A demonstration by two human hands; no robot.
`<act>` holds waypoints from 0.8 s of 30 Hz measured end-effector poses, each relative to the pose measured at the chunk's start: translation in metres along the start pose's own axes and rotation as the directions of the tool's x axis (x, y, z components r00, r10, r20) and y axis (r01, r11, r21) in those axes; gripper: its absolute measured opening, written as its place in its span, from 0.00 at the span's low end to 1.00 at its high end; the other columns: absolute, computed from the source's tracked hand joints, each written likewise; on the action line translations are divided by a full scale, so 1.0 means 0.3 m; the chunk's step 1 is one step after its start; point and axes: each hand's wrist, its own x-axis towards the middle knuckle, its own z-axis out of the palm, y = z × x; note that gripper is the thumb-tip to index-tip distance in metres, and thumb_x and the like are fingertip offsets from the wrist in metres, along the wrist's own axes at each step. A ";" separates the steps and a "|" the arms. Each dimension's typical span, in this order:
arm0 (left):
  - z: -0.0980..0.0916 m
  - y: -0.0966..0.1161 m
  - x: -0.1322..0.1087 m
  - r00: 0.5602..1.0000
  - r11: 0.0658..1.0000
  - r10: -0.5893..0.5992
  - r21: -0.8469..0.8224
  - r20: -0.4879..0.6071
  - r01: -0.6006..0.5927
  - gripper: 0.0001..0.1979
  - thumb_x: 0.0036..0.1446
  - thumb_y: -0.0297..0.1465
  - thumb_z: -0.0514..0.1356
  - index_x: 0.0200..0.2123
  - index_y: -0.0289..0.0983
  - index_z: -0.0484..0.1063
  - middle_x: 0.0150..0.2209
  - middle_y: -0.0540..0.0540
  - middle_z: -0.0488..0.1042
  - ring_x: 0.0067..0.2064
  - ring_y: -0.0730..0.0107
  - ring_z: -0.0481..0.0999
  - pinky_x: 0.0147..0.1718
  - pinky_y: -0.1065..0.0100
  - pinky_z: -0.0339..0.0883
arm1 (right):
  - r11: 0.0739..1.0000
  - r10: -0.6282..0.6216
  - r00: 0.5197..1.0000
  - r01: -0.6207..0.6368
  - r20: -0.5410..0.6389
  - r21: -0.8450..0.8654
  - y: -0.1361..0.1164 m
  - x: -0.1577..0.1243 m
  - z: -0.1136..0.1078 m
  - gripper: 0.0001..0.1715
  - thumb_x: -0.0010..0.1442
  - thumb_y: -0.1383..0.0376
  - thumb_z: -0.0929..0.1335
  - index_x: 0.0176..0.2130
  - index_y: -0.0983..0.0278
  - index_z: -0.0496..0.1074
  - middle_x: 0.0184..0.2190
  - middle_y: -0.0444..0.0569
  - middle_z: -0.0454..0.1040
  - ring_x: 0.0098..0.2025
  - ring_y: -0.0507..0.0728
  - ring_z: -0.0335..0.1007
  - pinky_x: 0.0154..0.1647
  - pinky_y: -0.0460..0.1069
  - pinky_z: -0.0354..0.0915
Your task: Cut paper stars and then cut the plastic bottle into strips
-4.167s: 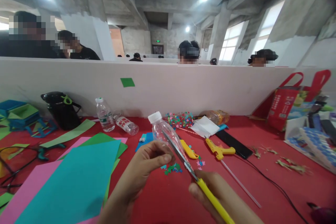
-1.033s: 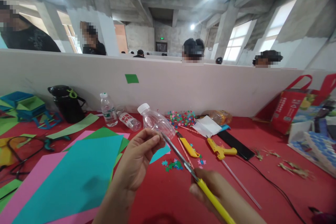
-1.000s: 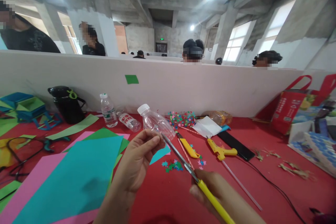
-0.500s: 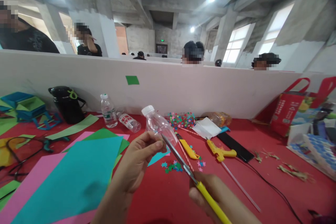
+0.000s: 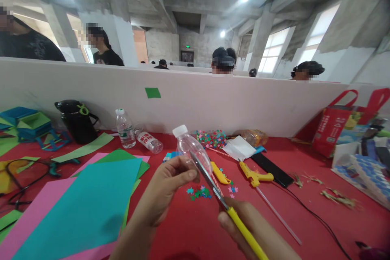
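My left hand (image 5: 172,185) has its thumb and fingers closed on the cut side of a clear plastic bottle (image 5: 195,148). The bottle tilts, its white cap (image 5: 180,131) at the upper left. A pair of scissors (image 5: 230,213) with yellow handles is gripped by my right hand (image 5: 234,219). Their blades reach up and left across the bottle's lower side, beside my left fingertips. Exactly where the blades meet the plastic I cannot tell. Just behind my left hand shows a small blue piece (image 5: 170,157), partly hidden. Star-shaped sequins (image 5: 199,192) lie below the bottle.
Beyond the bottle lie a sequin heap (image 5: 211,139) and a yellow cutter (image 5: 221,174). A yellow glue gun (image 5: 254,175) with its cord is to the right. Coloured paper sheets (image 5: 88,195) cover the left. Two bottles (image 5: 124,130) and a black jug (image 5: 76,122) stand near the white partition (image 5: 195,101).
The bottle and my left hand have shifted slightly right. A cyan piece seen beneath the bottle no longer shows there; blue shows behind my left hand instead. The scissors stay nearly in place.
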 end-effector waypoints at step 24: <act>0.036 -0.001 -0.007 0.998 0.989 -0.061 0.135 -0.006 0.061 0.09 0.45 0.33 0.70 0.27 0.37 0.75 0.26 0.52 0.75 0.31 0.72 0.71 0.36 0.69 0.65 | 0.996 0.002 1.000 -0.003 0.008 0.084 0.003 0.028 0.004 0.31 0.60 0.38 0.60 0.26 0.60 0.56 0.21 0.37 0.48 0.23 0.50 0.45 0.22 0.47 0.43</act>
